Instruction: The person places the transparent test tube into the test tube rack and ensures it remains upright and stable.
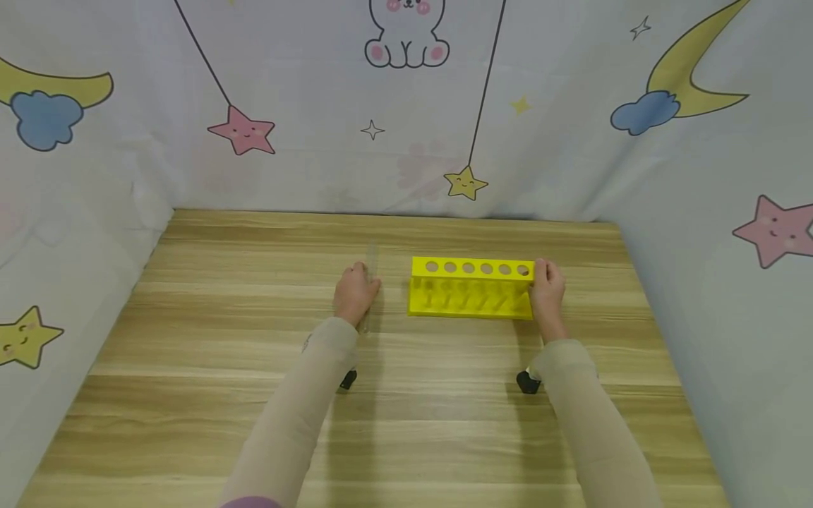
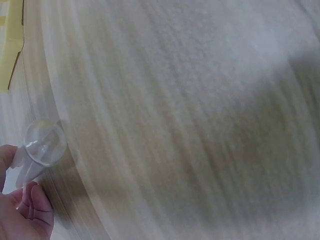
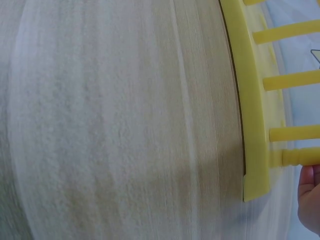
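A clear test tube (image 1: 372, 257) is pinched between the thumb and fingers of my left hand (image 1: 354, 293), left of the rack. In the left wrist view the round end of the tube (image 2: 45, 142) faces the camera, beyond the fingertips. The yellow test tube rack (image 1: 470, 315) stands upright on the table, with a row of round holes along its top and pegs on its base. My right hand (image 1: 549, 293) grips the rack's right end, thumb at the top plate. Only part of that hand (image 3: 311, 200) shows in the right wrist view, beside the end post.
The wood-grain table (image 1: 432, 395) runs up to a white cloth backdrop (image 1: 305, 169) printed with stars, moons and a bear. Cloth also hangs along the left and right sides. Small black pieces (image 1: 528, 382) show beneath both sleeve cuffs.
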